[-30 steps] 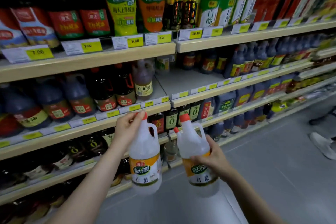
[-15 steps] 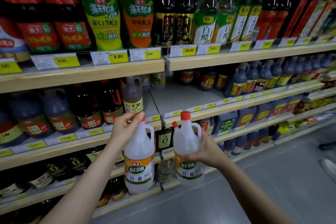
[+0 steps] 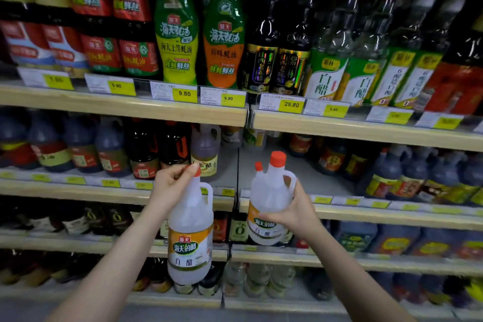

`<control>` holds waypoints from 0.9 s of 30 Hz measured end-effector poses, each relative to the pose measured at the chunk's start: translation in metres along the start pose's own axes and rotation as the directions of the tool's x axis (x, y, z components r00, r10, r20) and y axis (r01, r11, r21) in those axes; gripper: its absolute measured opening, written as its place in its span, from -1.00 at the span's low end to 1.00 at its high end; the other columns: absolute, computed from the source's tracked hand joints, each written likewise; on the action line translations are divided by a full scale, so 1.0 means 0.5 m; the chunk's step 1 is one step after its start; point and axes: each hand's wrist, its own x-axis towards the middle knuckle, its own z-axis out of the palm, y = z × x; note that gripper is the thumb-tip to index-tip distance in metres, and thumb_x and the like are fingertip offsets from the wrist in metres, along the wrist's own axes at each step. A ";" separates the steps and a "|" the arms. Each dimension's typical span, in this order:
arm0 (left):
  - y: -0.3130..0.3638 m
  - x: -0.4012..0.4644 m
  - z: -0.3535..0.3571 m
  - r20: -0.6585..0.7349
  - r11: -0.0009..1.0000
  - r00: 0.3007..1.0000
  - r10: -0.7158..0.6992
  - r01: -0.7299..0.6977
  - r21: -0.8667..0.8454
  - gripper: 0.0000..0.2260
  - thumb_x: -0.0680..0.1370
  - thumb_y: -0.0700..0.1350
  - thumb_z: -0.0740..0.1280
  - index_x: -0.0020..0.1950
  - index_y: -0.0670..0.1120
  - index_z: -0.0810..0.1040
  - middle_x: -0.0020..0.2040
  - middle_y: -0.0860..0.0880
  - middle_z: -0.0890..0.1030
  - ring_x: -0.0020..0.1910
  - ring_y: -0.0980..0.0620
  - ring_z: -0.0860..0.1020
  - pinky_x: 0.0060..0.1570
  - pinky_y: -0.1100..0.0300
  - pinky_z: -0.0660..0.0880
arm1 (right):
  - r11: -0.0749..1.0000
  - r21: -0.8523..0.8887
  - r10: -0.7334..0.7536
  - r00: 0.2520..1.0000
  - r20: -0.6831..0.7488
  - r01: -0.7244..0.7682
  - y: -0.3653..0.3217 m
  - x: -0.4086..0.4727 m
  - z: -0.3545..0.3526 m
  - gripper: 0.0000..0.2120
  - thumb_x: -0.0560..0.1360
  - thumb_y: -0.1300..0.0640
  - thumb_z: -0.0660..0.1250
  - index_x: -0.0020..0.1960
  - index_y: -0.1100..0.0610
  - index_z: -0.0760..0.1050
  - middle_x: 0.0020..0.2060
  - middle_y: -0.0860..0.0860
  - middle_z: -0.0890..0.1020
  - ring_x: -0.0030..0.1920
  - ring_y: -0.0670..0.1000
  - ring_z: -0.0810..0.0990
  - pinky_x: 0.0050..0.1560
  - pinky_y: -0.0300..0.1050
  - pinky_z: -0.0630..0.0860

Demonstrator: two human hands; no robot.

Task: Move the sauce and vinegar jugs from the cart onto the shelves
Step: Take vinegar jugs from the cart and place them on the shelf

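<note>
- Setting: a shop aisle facing wooden-edged shelves point(image 3: 122, 110) stocked in several tiers; yellow price tags point(image 3: 184, 93) line each front edge.
- Top tier: squeeze bottles of oyster sauce, 1 yellow-green point(image 3: 175, 26) and 1 orange-green point(image 3: 224, 31), stand near the middle; dark glass bottles point(image 3: 261, 60) and clear vinegar bottles with green-and-white labels point(image 3: 326, 70) stand toward the right end.
- Middle tier: dark jugs point(image 3: 109, 146) fill the left part; a brownish rice-vinegar jug point(image 3: 205, 149) stands at the right end of that row. The bay just right of the vertical divider shows a bare stretch of board point(image 3: 308, 178), with more dark jugs point(image 3: 392, 178) toward the right end.
- Left hand point(image 3: 171, 185): raised in front of the middle tier's front edge, fingers closed around the neck and red cap of a white vinegar jug point(image 3: 190, 232), which hangs upright below the hand, its base level with the lower tiers.
- Right hand point(image 3: 292, 209): wrapped around the side of a second white vinegar jug point(image 3: 269, 198), gripping the body beside the handle. This jug tilts slightly, its red cap point(image 3: 277, 158) in front of the bare board of the middle tier.
- Both forearms extend from the lower frame edge; the 2 jugs are held apart, 1 either side of the divider.
</note>
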 end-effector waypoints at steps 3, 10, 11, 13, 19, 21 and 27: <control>-0.005 -0.021 0.008 -0.099 1.000 0.995 -0.023 0.023 -0.003 -0.80 0.53 -0.05 0.32 -0.28 0.05 0.62 -0.38 0.21 0.62 -0.31 0.33 0.51 -0.26 0.47 0.37 | 0.994 -0.075 -0.071 0.996 0.045 0.075 0.004 0.034 -0.016 -0.24 0.07 -0.11 0.60 0.15 -0.26 0.27 0.09 -0.24 0.45 0.12 -0.06 0.48 -0.01 0.06 0.55; -0.019 0.003 0.041 -0.139 0.998 0.989 -0.060 0.060 -0.007 -0.71 0.55 -0.03 0.30 -0.35 -0.08 0.55 -0.50 0.13 0.49 -0.37 0.18 0.42 -0.29 0.25 0.31 | 0.931 -0.273 -0.241 0.970 0.045 0.244 0.002 0.137 -0.009 -0.32 0.14 -0.03 0.57 0.12 -0.17 0.27 -0.04 -0.31 0.36 0.16 -0.04 0.38 -0.05 -0.03 0.47; -0.022 0.015 0.037 -0.136 0.999 0.990 -0.041 0.043 0.011 -0.71 0.54 -0.03 0.30 -0.34 -0.10 0.56 -0.47 0.11 0.49 -0.37 0.19 0.43 -0.28 0.25 0.32 | 0.921 -0.285 -0.271 0.962 0.023 0.266 0.004 0.152 0.006 -0.33 0.14 -0.04 0.57 0.13 -0.16 0.29 -0.01 -0.29 0.40 0.18 -0.05 0.37 -0.06 -0.05 0.46; -0.029 0.047 0.028 -0.140 0.999 0.990 -0.005 0.010 0.036 -0.73 0.54 -0.02 0.31 -0.29 -0.14 0.59 -0.42 0.06 0.53 -0.35 0.20 0.47 -0.29 0.30 0.35 | 0.894 -0.327 -0.323 0.946 0.006 0.307 0.015 0.192 0.039 -0.30 0.15 -0.05 0.56 0.21 -0.09 0.35 0.12 -0.16 0.47 0.22 -0.03 0.37 -0.04 -0.07 0.45; -0.068 0.134 -0.001 -0.118 0.994 0.992 0.051 -0.039 0.104 -0.70 0.53 -0.04 0.33 -0.28 -0.23 0.57 -0.38 -0.02 0.51 -0.33 0.14 0.48 -0.29 0.29 0.35 | 0.973 -0.190 -0.136 0.991 -0.010 0.132 0.062 0.335 0.130 -0.28 0.18 -0.09 0.59 0.25 -0.03 0.36 0.13 -0.03 0.55 0.16 0.03 0.53 -0.02 -0.11 0.49; -0.083 0.154 -0.009 -0.115 0.992 0.991 0.062 -0.050 0.112 -0.69 0.53 -0.03 0.33 -0.28 -0.24 0.57 -0.40 -0.01 0.49 -0.34 0.14 0.47 -0.30 0.30 0.34 | 0.994 -0.036 -0.101 0.993 -0.057 0.099 0.072 0.368 0.151 -0.30 0.19 -0.03 0.60 0.23 0.01 0.37 0.05 -0.07 0.56 0.11 -0.02 0.55 -0.06 -0.16 0.47; -0.111 0.171 -0.013 -0.120 0.992 0.992 0.024 -0.008 0.129 -0.71 0.52 -0.01 0.33 -0.31 -0.16 0.58 -0.47 0.11 0.50 -0.40 0.20 0.44 -0.34 0.33 0.32 | 0.993 0.106 -0.042 0.990 -0.131 0.056 0.119 0.372 0.210 -0.11 0.24 -0.01 0.58 0.43 0.08 0.19 0.31 0.07 0.43 0.30 0.10 0.43 0.15 -0.07 0.45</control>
